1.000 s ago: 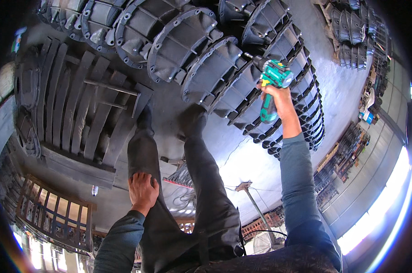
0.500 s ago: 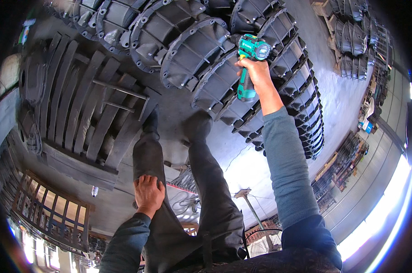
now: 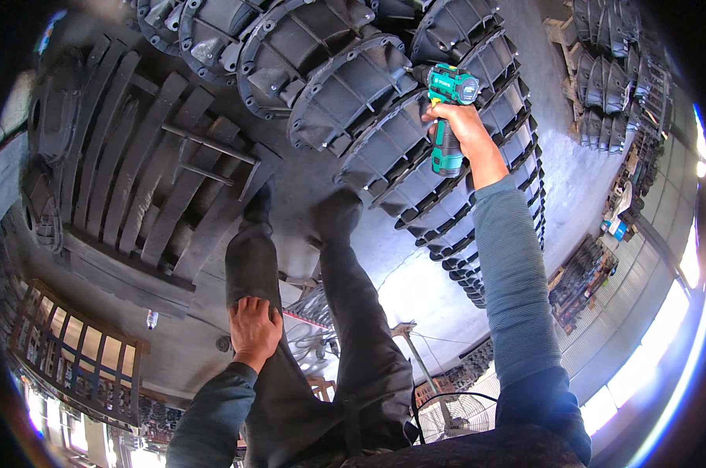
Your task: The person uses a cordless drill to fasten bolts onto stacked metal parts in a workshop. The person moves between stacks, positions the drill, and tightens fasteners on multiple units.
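Note:
My right hand [image 3: 461,125] is wrapped round the grip of a green and black cordless drill [image 3: 448,125], arm stretched out ahead. The drill's nose points left, toward the bolt-holed flange of a dark ribbed metal casting [image 3: 351,90]; whether its tip touches is too small to tell. More round, ribbed castings [image 3: 298,51] stand packed around it, some with small shiny bolts or screws in their rims. My left hand [image 3: 256,329] lies on my thigh, holding nothing, its fingers spread a little.
On the left stands a dark slatted rack [image 3: 146,168] with a metal bar handle [image 3: 208,144] on it. Below it are a slatted crate [image 3: 72,355] and a small bottle [image 3: 152,319]. A fan [image 3: 456,417] stands at the lower right. More castings [image 3: 602,82] are stacked at the far right.
The whole view has shifted a little, so castings and rack sit differently in the picture. The drill in my right hand appears slightly farther right. My left hand stays on my thigh.

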Action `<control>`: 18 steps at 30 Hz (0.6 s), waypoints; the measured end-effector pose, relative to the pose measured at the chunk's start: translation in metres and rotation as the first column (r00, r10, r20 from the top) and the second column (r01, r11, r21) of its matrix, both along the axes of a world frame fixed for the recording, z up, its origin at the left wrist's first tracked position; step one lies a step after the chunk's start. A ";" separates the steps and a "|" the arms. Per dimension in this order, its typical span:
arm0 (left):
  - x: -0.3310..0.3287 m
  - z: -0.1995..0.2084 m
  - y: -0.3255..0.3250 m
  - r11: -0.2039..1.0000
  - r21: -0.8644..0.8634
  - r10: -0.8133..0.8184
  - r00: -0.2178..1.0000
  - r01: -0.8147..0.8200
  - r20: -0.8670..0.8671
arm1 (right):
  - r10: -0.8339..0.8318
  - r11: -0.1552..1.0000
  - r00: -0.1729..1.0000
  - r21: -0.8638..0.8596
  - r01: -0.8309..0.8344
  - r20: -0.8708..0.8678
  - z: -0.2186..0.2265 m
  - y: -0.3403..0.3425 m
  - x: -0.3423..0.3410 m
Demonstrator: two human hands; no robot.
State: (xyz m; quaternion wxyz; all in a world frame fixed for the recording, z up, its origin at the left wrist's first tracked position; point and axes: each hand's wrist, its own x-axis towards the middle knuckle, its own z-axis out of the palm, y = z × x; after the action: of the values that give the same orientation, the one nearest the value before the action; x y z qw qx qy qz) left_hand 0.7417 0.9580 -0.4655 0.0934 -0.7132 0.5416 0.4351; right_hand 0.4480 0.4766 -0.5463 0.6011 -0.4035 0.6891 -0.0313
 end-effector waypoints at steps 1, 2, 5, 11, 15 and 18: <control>0.001 0.000 0.000 1.000 -0.016 -0.001 1.000 0.001 0.000 | 0.043 0.998 0.999 0.040 -0.041 -0.030 0.002 -0.004 -0.001; 0.002 0.000 0.001 1.000 -0.031 -0.002 1.000 0.002 -0.001 | 0.044 0.999 0.998 0.031 -0.043 -0.041 0.002 -0.005 -0.001; 0.003 0.000 0.002 0.999 -0.048 -0.010 1.000 0.010 -0.005 | 0.085 0.996 0.992 0.013 -0.084 -0.091 0.001 -0.007 0.002; 0.005 0.001 0.005 0.999 -0.033 -0.029 1.000 0.029 -0.008 | 0.098 0.995 0.978 -0.003 -0.101 -0.183 0.001 0.002 0.009; 0.006 0.002 0.004 0.999 -0.030 -0.023 1.000 0.023 -0.009 | 0.079 0.997 0.981 -0.010 -0.082 -0.179 0.003 0.001 0.013; 0.007 0.002 0.004 1.000 -0.021 -0.023 1.000 0.023 -0.011 | 0.068 0.997 0.984 -0.015 -0.071 -0.167 0.003 0.002 0.015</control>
State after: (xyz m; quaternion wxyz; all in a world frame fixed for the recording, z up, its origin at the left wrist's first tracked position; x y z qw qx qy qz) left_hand 0.7490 0.9619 -0.4639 0.0878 -0.7055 0.5548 0.4322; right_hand 0.4632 0.4782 -0.5434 0.5382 -0.4346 0.7220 0.0164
